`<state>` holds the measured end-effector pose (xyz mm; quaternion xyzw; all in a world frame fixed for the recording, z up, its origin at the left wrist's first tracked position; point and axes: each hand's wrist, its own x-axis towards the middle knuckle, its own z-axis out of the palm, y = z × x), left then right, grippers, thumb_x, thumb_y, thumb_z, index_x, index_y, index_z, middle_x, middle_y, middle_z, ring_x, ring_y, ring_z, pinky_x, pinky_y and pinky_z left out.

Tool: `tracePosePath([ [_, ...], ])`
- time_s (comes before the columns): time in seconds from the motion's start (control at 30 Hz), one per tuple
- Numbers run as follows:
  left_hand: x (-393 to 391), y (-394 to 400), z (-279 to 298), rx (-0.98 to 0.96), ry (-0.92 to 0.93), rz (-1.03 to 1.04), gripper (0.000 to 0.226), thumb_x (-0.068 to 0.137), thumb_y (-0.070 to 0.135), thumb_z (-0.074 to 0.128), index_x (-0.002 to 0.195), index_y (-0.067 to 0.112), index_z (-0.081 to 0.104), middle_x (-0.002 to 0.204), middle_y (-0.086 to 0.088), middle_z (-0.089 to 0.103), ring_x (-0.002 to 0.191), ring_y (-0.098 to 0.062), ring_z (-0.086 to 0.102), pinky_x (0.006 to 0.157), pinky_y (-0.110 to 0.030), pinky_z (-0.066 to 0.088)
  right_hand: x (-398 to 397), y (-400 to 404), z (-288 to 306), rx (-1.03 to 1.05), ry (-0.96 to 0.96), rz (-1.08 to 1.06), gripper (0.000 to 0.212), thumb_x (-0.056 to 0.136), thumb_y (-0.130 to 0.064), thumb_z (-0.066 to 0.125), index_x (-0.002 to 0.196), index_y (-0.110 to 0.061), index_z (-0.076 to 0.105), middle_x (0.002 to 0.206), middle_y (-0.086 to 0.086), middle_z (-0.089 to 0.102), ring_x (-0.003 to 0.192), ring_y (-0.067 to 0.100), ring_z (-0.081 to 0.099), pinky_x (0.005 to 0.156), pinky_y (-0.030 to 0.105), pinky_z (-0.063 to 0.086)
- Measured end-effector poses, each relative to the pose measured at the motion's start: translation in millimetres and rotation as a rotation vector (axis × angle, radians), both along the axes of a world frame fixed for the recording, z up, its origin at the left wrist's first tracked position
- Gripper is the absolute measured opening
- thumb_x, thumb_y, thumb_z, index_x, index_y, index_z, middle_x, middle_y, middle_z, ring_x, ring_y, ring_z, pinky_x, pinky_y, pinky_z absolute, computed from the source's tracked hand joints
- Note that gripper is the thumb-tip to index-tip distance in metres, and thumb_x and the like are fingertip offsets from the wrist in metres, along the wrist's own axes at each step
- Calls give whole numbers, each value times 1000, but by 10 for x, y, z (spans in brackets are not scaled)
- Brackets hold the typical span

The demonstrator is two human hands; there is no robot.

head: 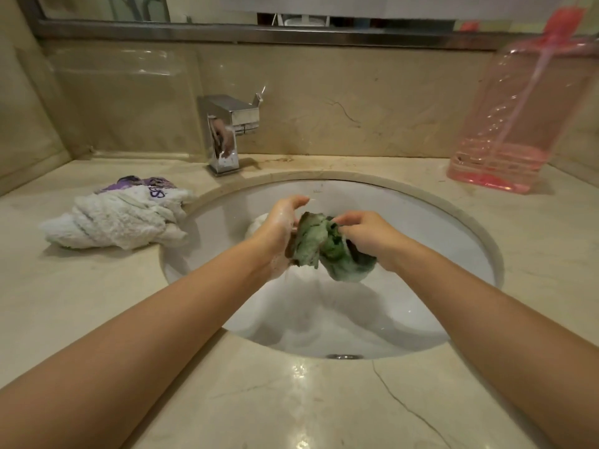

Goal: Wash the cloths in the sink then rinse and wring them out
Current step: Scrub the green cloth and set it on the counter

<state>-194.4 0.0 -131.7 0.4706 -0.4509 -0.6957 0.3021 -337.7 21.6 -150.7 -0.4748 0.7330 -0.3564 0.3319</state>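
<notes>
Two hands are raised over the middle of the sink (453, 241), and a wet green cloth (324, 244) is bunched between them above the basin. The cloth's right part is grasped by the right hand (366, 234), whose fingers are curled into the folds. The left hand (278, 231) is soapy; its palm is pressed against the cloth's left side, its fingers are stretched out toward 12 o'clock, and what its thumb does cannot be told. Soapy water is seen in the lower half of the basin, and a white lump (257, 223) shows just behind the left hand, too hidden to be identified.

On the marble surface (259, 403), at about 9 o'clock from the sink, a crumpled white towel (120, 222) is laid with its edge touching the sink's rim, and a piece of purple cloth (142, 183) is tucked against its far side. A square chrome tap (227, 131) is mounted at roughly 11 o'clock behind the basin. At 2 o'clock, well apart from the hands, a tall pink see-through bottle (518, 124) is stood upright against the back wall, with a pink tube inside it. A mirror frame (194, 32) is run along the top of the wall.
</notes>
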Motion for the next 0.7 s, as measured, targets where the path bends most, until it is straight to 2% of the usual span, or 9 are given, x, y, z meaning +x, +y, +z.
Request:
tracePosePath([
  [0.1,54,-33,-1,-47,8,71,12,92,14,52,97,4,56,108,-17,65,96,-26,64,75,-29,55,16,21,44,13,-274,34,28,94,-5,41,106,-10,66,112,16,66,105,29,62,98,42,50],
  [0.17,68,-88,-12,-113,-35,110,13,90,6,57,102,0,58,106,-17,66,95,-25,65,77,-27,56,29,37,97,53,-470,43,31,94,-13,40,110,-6,65,110,16,68,99,28,64,90,39,52],
  [0.2,74,-107,-11,-148,-53,122,18,89,4,61,107,1,59,102,-15,66,91,-22,66,73,-24,57,31,45,116,77,-495,34,31,95,-23,41,107,-6,65,108,17,68,95,28,64,85,37,53],
  [0.27,78,-123,-28,-183,-72,97,34,84,0,67,116,4,57,103,-13,64,87,-20,64,65,-21,57,3,52,133,135,-416,63,42,94,-44,47,106,-8,63,105,16,68,92,26,65,76,33,52],
  [0.33,81,-109,-49,-185,-128,49,41,80,-2,71,119,3,56,102,-13,63,80,-18,63,55,-19,53,1,88,152,204,-310,183,42,89,-45,60,106,-7,65,96,11,71,84,23,67,71,30,53],
  [0.4,92,-106,-44,-187,-193,25,29,82,3,71,108,-4,62,81,-12,62,59,-16,54,44,-19,46,-12,102,142,205,-280,188,33,85,-27,69,107,-3,66,95,13,71,81,24,66,73,32,54],
  [0.47,120,-123,-33,-184,-230,31,19,85,13,71,93,-3,64,67,-9,55,51,-14,44,39,-18,39,-45,93,123,157,-277,121,30,85,-16,69,110,0,66,102,18,70,83,26,66,77,35,54],
  [0.57,175,-195,-29,-147,-231,12,22,90,25,67,96,5,60,69,-7,52,52,-12,41,37,-16,32,-53,88,138,83,-309,-20,32,84,-22,68,109,-2,65,108,22,69,91,31,67,78,37,55],
  [0.7,213,-230,-29,-151,-246,-2,28,94,37,60,83,11,61,72,-7,58,58,-13,47,46,-20,34,-15,130,204,-50,-478,-107,28,92,-34,63,96,-7,66,91,16,73,70,28,70,54,30,56],
])
